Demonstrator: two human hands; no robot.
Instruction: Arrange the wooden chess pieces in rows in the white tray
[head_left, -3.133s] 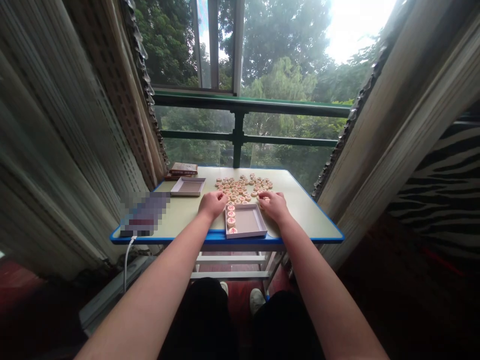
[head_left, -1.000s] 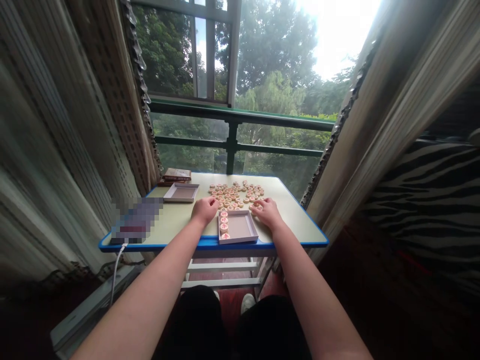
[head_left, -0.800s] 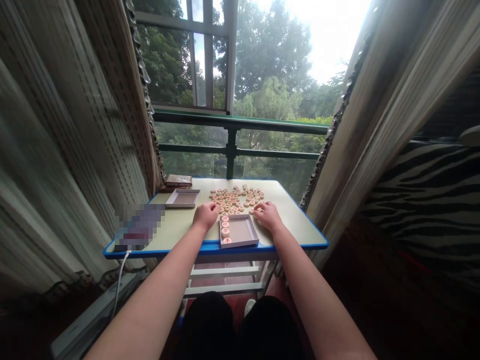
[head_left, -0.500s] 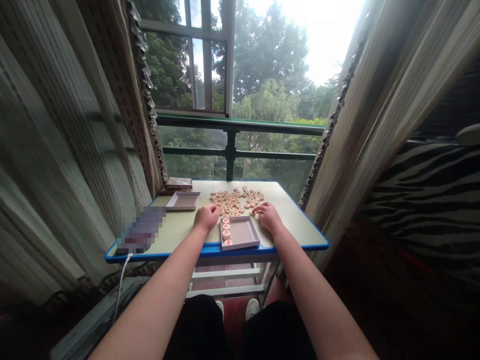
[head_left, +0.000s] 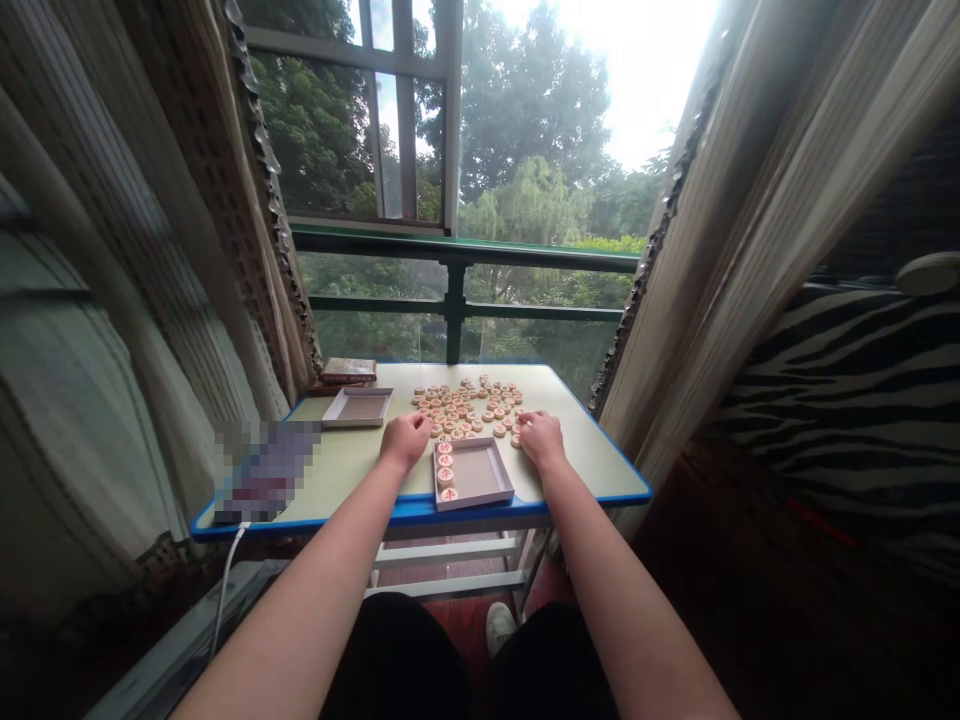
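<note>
Several round wooden chess pieces [head_left: 469,405] with red and dark characters lie spread over the far middle of a pale table [head_left: 592,455] with a blue edge. A shallow grey box tray [head_left: 484,472] sits at the near edge, with a column of pieces [head_left: 445,470] along its left wall. My left hand [head_left: 405,440] rests curled just left of the tray's far corner, at the edge of the spread. My right hand [head_left: 541,438] is curled at the tray's right far corner, fingertips on a piece [head_left: 517,438]. What either hand holds is too small to make out.
A second grey tray [head_left: 358,407] lies at the back left, with a brown book-like box [head_left: 346,370] behind it. A blurred flat object [head_left: 262,470] with a white cable [head_left: 223,585] sits at the left near corner. Curtains flank the table; a green railing and window stand beyond.
The view has drifted slightly left and down. Both hands stay by the tray's far corners, and the right hand has drawn a little nearer to the tray.
</note>
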